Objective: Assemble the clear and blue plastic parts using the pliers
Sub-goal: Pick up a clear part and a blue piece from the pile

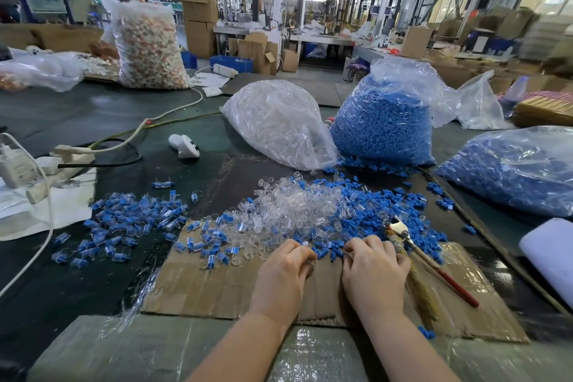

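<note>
Clear parts (291, 211) and blue parts (372, 205) lie heaped on the cardboard (217, 285) just ahead of both hands. Left hand (283, 267) fingers curled, pinching a small clear piece. Right hand (373, 267) fingers curled over something; what exactly, cannot tell. Pliers (431, 260) lie just right of right hand, ungripped. Parts look light, stiff, slick; best pinched by their sides. Finished pieces (130, 223) scattered left on worktop (77, 108).

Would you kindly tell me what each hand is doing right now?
Left hand: fingers curled, pinching a small clear plastic part.
Right hand: fingers curled at the pile's edge; what it holds cannot be told.
</note>
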`<state>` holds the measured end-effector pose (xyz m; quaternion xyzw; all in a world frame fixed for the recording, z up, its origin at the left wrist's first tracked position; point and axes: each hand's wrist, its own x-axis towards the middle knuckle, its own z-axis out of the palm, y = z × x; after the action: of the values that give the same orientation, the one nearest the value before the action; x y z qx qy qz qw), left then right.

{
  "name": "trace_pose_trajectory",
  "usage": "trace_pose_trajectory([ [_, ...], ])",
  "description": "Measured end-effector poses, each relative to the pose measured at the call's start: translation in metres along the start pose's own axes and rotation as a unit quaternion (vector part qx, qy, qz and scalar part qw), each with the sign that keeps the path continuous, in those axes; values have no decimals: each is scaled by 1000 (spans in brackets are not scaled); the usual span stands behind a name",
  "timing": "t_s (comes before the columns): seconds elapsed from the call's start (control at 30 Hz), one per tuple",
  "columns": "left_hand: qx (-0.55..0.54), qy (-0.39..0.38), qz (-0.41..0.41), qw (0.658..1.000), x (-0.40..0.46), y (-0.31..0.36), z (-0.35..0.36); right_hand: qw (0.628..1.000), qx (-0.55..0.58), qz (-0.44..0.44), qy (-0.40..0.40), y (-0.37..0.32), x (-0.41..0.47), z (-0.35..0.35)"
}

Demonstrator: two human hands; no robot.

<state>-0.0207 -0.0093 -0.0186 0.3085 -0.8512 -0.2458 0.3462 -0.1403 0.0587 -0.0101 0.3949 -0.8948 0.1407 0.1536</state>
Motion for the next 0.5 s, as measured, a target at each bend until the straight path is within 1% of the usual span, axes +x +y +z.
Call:
trace_pose_trajectory([
  [0.1,-4,10,-10,1000,0,1,0,998,33,-19,45,-5,-3,1],
  [0.13,-2,12,-11,1000,0,0,0,998,31,-21,45,-5,-4,2],
  [0.27,-7,-9,-19,1000,0,-1,-1,999,-1,-15,-30,-5,-2,3],
  [0.5,-24,-11,-23,999,0,-1,-1,999,31,-23,-27,-8,0,1],
])
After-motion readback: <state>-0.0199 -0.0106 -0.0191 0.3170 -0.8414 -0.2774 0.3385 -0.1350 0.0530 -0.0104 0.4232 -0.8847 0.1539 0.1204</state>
